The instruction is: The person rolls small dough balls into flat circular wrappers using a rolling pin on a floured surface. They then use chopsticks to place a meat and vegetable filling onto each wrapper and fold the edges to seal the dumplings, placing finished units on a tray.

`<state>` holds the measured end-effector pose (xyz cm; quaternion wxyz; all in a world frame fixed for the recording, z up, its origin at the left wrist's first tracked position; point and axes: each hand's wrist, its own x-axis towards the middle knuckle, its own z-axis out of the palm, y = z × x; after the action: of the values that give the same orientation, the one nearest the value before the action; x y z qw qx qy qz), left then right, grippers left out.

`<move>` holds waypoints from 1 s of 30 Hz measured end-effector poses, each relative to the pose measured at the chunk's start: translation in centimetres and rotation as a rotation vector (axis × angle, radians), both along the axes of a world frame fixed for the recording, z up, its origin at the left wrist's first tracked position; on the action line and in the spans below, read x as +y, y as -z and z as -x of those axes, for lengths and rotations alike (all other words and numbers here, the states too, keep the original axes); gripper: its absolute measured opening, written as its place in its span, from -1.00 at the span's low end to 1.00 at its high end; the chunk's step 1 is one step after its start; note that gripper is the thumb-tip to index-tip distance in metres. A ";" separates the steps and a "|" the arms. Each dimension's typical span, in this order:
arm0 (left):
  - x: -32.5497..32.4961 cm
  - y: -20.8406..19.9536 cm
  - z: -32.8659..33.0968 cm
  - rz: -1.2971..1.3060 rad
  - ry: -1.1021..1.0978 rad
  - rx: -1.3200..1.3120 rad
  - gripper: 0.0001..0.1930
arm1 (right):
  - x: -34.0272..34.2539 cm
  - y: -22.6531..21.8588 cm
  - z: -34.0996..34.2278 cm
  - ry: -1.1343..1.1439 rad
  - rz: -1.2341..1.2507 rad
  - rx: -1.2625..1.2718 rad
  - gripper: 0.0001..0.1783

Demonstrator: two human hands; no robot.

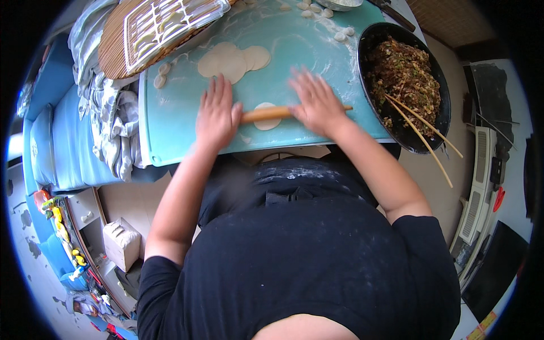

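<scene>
A wooden rolling pin (248,117) lies across a small round dough wrapper (267,126) on the floured turquoise board (187,127). My left hand (217,116) rests its palm on the pin's left end, fingers stretched out and pointing away from me. Over the right part of the pin is my right hand (317,106), slightly blurred, its fingers also extended; the pin's thin tip shows beyond it. Just past my left fingertips, several flat round wrappers (224,61) overlap in a pile.
Right of the board stands a black pan (362,62) of chopped filling (405,79), with chopsticks (422,136) jutting toward me. Small dough pieces (340,36) lie at the far right and others (162,75) at left. A woven tray (113,56) holds a rack of dumplings (170,25).
</scene>
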<state>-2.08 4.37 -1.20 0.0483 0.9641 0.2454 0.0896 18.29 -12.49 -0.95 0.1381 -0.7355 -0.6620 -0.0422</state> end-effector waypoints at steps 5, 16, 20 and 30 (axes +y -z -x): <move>0.4 -0.3 -0.8 -0.016 -0.041 0.028 -0.38 | -0.3 -0.3 0.7 0.148 0.202 0.018 -0.38; 3.3 0.7 -2.6 -0.001 -0.302 -0.085 -0.35 | 3.1 -1.6 -1.3 0.100 0.187 0.010 -0.36; -2.9 -1.1 2.1 0.032 -0.102 0.146 -0.35 | -2.5 -0.9 1.0 -0.059 0.231 0.008 -0.35; 0.9 -1.0 -1.4 0.024 -0.247 0.109 -0.32 | 1.1 -1.1 -2.0 0.057 0.234 -0.026 -0.38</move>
<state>-0.69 5.29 -0.17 0.0351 0.9294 0.3653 0.0396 20.32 -11.37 0.16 0.0417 -0.7643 -0.6431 0.0219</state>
